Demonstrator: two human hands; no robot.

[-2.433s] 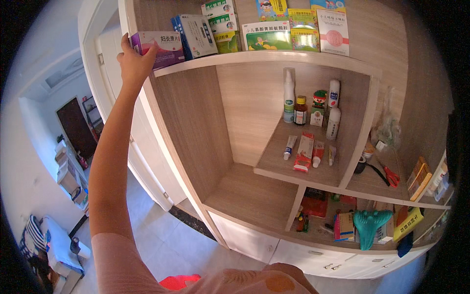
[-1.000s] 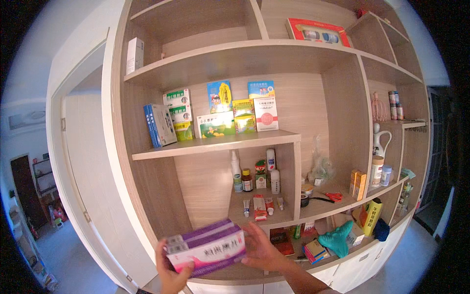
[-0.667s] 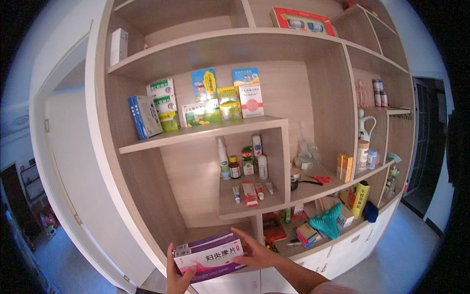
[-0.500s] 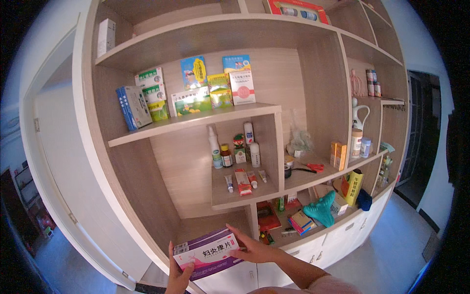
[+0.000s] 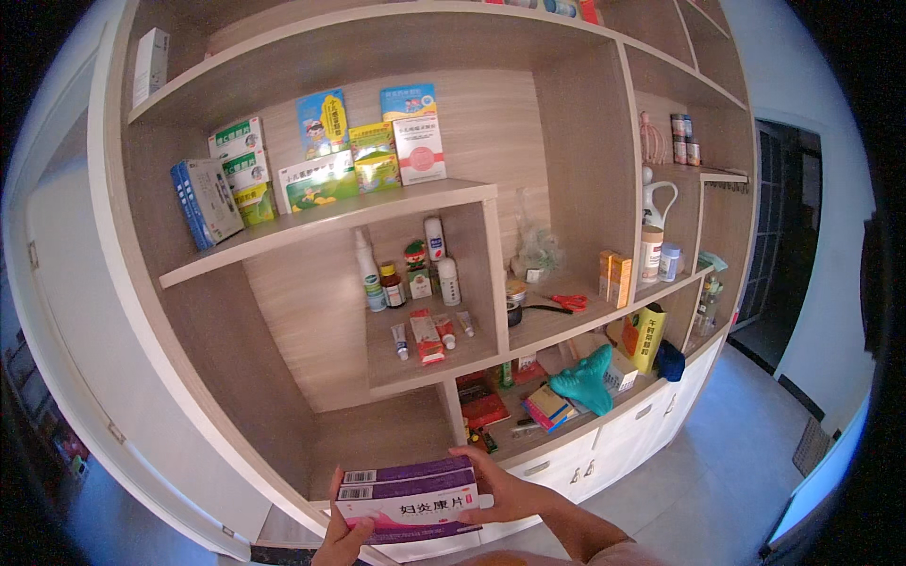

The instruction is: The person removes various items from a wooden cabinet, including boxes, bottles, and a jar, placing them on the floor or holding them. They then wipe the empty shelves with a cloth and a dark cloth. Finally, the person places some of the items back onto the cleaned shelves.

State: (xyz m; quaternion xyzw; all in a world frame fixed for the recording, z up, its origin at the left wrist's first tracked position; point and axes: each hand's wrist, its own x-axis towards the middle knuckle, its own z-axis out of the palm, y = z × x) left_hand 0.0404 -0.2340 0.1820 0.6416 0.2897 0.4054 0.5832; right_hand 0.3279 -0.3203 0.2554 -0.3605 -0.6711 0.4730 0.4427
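Two purple-and-white medicine boxes (image 5: 415, 510) are held together, low in front of the shelf unit. My left hand (image 5: 347, 528) grips their left end, thumb across the front. My right hand (image 5: 501, 492) closes round the right end. Both purple tops show side by side, each with a barcode at its left. Just behind them is the lower left compartment (image 5: 377, 439) of the shelf unit.
Several medicine boxes (image 5: 321, 182) stand on the upper shelf. Bottles (image 5: 393, 286) and small tubes (image 5: 401, 341) occupy the middle compartment. Lower right lie a teal tail-shaped item (image 5: 587, 380) and small boxes (image 5: 547, 408). Red-handled scissors (image 5: 569, 303) rest above, near orange boxes (image 5: 615, 279).
The view has shifted, so the shelves sit further left and higher. My hands have levelled the medicine boxes and tilted them, showing more of both tops.
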